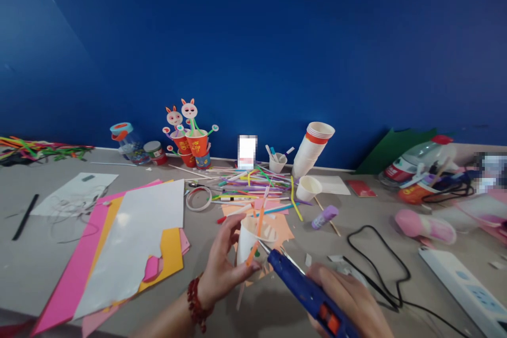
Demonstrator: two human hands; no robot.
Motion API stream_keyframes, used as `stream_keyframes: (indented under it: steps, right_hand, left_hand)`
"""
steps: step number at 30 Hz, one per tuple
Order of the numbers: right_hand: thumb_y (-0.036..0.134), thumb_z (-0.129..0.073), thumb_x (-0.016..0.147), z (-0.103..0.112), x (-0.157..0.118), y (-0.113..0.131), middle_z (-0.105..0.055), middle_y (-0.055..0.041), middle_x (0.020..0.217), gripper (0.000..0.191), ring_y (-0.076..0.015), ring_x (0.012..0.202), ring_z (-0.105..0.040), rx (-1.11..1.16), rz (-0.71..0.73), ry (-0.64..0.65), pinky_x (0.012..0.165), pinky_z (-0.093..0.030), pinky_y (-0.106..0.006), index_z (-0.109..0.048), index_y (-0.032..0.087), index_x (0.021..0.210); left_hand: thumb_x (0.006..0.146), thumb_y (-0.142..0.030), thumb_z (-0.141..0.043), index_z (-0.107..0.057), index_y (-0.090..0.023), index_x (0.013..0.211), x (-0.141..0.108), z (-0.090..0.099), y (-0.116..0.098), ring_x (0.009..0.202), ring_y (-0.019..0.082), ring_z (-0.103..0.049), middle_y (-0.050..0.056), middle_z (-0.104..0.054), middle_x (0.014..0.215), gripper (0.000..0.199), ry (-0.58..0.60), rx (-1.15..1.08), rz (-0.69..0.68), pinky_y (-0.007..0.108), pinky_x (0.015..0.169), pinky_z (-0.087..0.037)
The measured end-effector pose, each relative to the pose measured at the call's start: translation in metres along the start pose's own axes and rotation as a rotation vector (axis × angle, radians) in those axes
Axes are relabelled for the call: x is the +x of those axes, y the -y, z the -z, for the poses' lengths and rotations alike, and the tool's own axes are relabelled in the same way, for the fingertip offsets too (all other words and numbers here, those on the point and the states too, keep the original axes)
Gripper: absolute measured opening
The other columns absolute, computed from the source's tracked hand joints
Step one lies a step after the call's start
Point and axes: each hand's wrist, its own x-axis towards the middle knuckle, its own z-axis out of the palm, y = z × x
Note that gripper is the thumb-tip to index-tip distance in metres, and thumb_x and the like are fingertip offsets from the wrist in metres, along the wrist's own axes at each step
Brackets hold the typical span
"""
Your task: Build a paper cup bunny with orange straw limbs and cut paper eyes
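Observation:
My left hand, with a red beaded bracelet on its wrist, is closed around a white paper cup. An orange drinking straw runs against the cup's near side and sticks up above the rim; my left thumb lies by its lower end. In my right hand is a blue hot glue gun, its nozzle pointing up and left. The metal tip is at the straw, close to the cup's rim. Whether tip and straw touch, I cannot tell.
Behind the cup lies a heap of coloured straws. Coloured paper sheets cover the left. A leaning cup stack, a purple glue stick, a black cable and a power strip are at right. Rabbit-decorated cups stand behind.

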Motion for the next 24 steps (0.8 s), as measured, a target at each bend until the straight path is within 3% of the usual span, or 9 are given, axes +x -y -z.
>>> stream_keyframes:
  steps: [12,24]
  right_hand:
    - [0.015,-0.042,0.084,-0.0009,0.0016,-0.0048,-0.058,0.0042,0.062,0.011,-0.0138,0.048,-0.058,-0.063,0.120,0.033,0.049,-0.038,-0.024,-0.044,0.025,0.082]
    - [0.015,-0.046,0.080,-0.0008,0.0032,-0.0045,-0.061,0.0031,0.063,0.012,-0.0140,0.047,-0.059,0.024,0.117,0.047,0.047,-0.039,-0.024,-0.050,0.025,0.086]
  left_hand:
    - [0.078,-0.042,-0.080,-0.043,-0.028,0.142,-0.0010,0.0005,0.0023,0.128,0.035,-0.052,0.014,-0.048,0.144,0.075,0.009,-0.020,-0.013,0.042,0.100,-0.049]
    - [0.080,-0.038,-0.079,-0.042,-0.030,0.143,0.0004,0.0020,0.0023,0.130,0.033,-0.051,0.012,-0.046,0.146,0.074,0.011,-0.058,-0.024,0.039,0.101,-0.049]
